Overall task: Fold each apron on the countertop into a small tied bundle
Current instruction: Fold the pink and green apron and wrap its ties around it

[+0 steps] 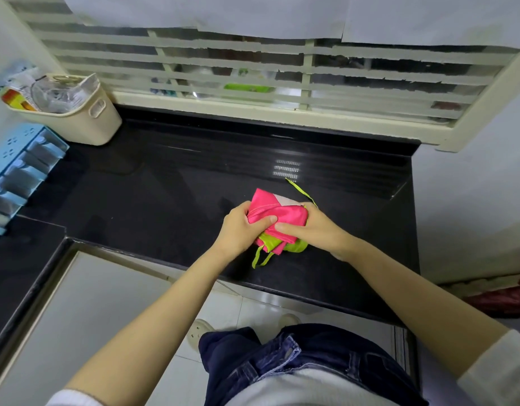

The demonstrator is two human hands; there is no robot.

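Pink, lime-trimmed apron (279,213), folded small, gripped by left hand (241,230) and seemingly right hand (315,227).

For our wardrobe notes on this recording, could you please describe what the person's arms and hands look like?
The left sleeve and right sleeve are white, soft-looking fabric, pushed up high so that both forearms are bare. The left hand and right hand are ungloved, and no ring, watch or bracelet shows on the fingers or wrists.
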